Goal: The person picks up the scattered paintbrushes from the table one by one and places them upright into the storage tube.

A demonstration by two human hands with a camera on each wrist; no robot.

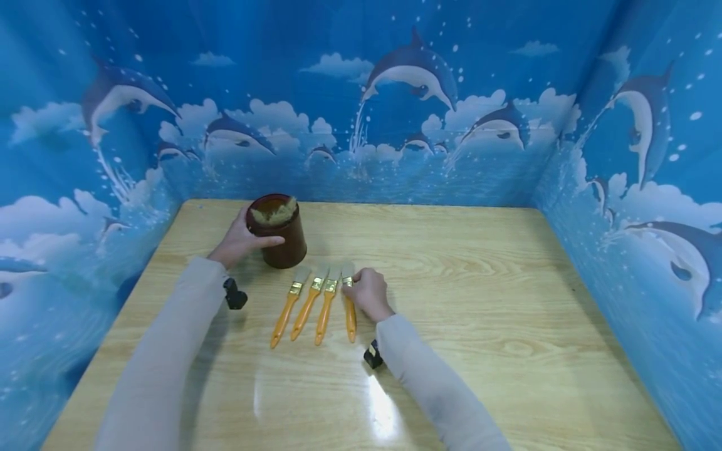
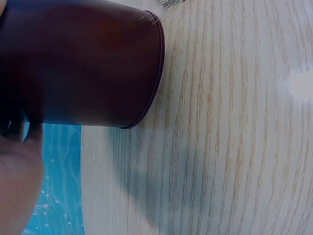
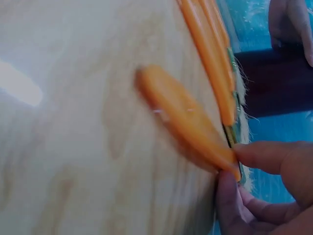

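The left hand [image 1: 241, 242], fingers and thumb spread around the side, grips a dark-brown, glossy cylindrical pot [image 1: 286, 245] at the far left of the pale wood-grain table [image 1: 479, 300]. Tan, rough-edged material [image 1: 276, 214] shows inside the pot's mouth; its nature cannot be determined. The right hand [image 1: 370, 293], thumb and fingers closed together, pinches a flat paintbrush with an orange handle and gold-coloured ferrule [image 1: 350, 318]. Three matching brushes [image 1: 306, 312] lie to its left.

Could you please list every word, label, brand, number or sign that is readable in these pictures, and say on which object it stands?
There is no readable text in any view.
Metal bands of the four brushes: any marking is too small to read.
Dark brown container: no lettering visible.
Blue backdrop: dolphins and clouds, no readable words.
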